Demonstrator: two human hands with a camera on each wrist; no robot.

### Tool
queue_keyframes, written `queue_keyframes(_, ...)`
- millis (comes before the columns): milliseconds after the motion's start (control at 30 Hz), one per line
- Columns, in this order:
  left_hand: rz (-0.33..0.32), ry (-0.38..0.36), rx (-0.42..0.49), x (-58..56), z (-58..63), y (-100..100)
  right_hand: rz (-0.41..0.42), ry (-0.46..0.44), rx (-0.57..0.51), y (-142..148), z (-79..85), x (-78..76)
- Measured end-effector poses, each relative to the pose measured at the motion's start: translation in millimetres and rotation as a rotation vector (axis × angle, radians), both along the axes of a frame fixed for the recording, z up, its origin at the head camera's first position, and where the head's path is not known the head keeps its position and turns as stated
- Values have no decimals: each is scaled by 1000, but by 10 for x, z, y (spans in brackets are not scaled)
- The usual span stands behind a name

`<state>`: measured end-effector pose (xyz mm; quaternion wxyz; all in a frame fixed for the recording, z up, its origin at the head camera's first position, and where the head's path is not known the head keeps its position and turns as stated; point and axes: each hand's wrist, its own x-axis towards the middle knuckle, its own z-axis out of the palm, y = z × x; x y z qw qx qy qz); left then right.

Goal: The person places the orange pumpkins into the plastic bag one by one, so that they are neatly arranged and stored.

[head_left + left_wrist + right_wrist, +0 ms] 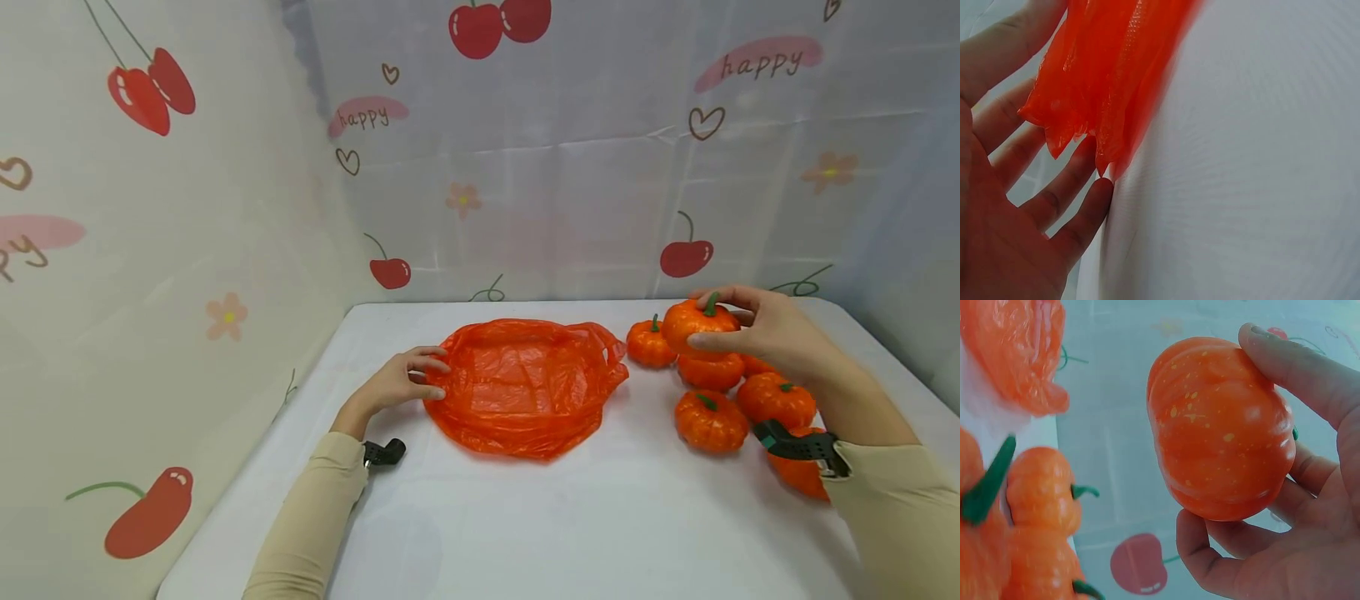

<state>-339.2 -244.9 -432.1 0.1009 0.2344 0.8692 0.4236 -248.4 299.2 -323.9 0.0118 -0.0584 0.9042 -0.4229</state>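
Observation:
An orange-red plastic bag (517,437) lies spread on the table with its wide mouth facing up. At its left side my left hand (397,383) touches the film with spread, fairly straight fingers. The left wrist view shows the bag's pleated end (1085,119) in front of those fingers, and the thumb tip is cut off. My right hand (780,329) grips a small toy pumpkin (1216,431) between thumb and fingers, raised over the other pumpkins. Its green stem is mostly hidden in the right wrist view. Beneath it sit several more pumpkins, including one pumpkin (711,422) at the front.
A pumpkin (650,343) stands close to the bag's right handle. Another pumpkin (798,467) is partly covered by the right wrist strap (798,444). A printed cloth (570,233) hangs behind the white table (525,533), and more cloth covers the left side.

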Motion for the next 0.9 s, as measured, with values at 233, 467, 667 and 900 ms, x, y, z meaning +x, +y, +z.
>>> queue_keyframes(233, -4, 12, 0, -23, 16, -19, 27, -7, -38, -260, 50, -87)
queue_keyframes(467, -6, 23, -12, -14, 31, -44, 83, 18, -65, -516, 61, -158)
queue_keyframes(667, -1, 34, 6, -37, 28, -50, 131, 25, -144, -667, 38, -204)
queue_keyframes(900, -8, 3, -7, -42, -17, -47, 164, -48, -225, -839, -25, -251)
